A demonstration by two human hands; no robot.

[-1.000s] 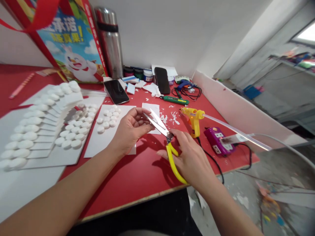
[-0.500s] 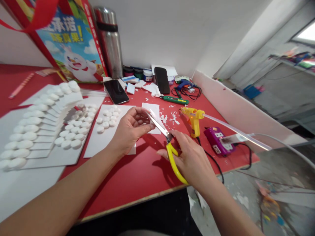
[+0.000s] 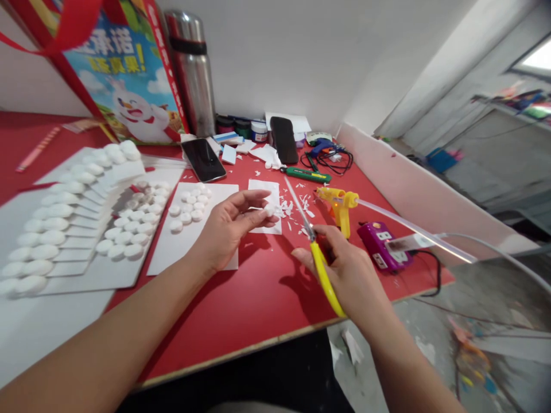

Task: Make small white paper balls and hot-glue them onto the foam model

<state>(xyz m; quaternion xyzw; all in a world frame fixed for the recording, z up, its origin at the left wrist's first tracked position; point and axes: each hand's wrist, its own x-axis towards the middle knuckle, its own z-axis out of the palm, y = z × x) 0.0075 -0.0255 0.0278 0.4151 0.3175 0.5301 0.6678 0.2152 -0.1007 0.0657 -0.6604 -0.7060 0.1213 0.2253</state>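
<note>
Head view: white piece point(image 3: 270, 210) pinched at tip of left grip point(image 3: 230, 226); yellow-handled scissors point(image 3: 319, 262) held within right grip point(image 3: 352, 269).

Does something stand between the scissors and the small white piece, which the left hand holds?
Nothing visible does. The scissors in the right hand are apart from the small white piece that the left hand pinches; in the gap, only paper scraps on the red table show behind.
</note>
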